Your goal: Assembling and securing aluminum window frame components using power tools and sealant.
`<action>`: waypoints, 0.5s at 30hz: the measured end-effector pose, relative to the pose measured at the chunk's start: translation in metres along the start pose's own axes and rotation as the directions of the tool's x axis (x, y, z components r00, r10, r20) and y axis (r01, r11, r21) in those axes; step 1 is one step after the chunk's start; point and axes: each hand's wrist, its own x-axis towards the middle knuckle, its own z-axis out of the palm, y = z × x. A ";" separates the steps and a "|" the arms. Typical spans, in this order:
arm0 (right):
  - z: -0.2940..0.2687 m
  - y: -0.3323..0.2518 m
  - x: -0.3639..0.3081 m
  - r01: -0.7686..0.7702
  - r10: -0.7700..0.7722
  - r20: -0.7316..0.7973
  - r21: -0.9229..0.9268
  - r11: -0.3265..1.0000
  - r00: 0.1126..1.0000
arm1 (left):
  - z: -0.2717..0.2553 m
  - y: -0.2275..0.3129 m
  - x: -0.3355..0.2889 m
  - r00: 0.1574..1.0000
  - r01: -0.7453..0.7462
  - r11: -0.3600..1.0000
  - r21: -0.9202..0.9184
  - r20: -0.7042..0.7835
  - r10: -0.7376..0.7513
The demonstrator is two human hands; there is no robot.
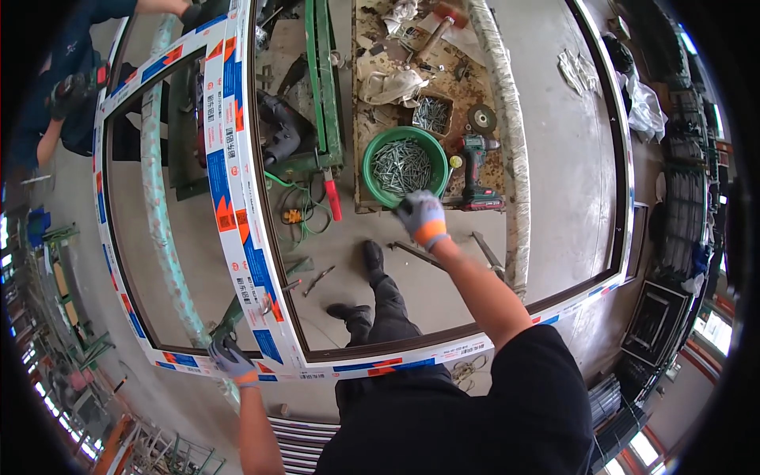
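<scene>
My right hand (424, 217), in a grey glove with dark fingertips and an orange cuff, is at the near rim of a green bowl (374, 187). Its fingers are bunched together; anything in them is hidden. Loose metal screws (401, 165) fill the bowl. At the lower left, my left hand (232, 358), gloved alike, grips the near rail of a large window frame (257, 269) wrapped in white, blue and orange film. That hand's fingers curl over the rail's inner edge. The frame lies around my legs and the worktable.
On the stained worktable (463, 99) are a cordless drill (475, 170), a grinding disc (481, 119), a box of screws (432, 114) and a red-headed hammer (440, 30). Wrapped support bars (514, 158) pass beneath the frame. A co-worker (71, 87) holds a power tool at the upper left. Green hose (321, 218) lies on the floor.
</scene>
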 end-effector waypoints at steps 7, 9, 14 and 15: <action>-0.038 -0.095 -0.116 0.430 -0.606 0.474 0.433 0.792 0.639 | -0.069 0.249 0.025 0.655 -0.610 0.768 -0.193 0.423 0.626; -0.053 -0.104 -0.118 0.224 -0.524 0.528 0.530 0.818 0.668 | -0.042 0.254 0.009 0.561 -0.628 0.742 -0.235 0.525 0.640; -0.068 -0.057 -0.078 0.046 -0.203 0.260 0.506 0.861 0.944 | -0.037 0.246 -0.001 0.623 -0.412 0.879 -0.241 0.630 0.464; -0.028 0.005 -0.054 0.008 0.026 -0.080 0.395 0.919 0.996 | -0.032 0.246 -0.002 0.698 -0.353 0.885 -0.304 0.544 0.465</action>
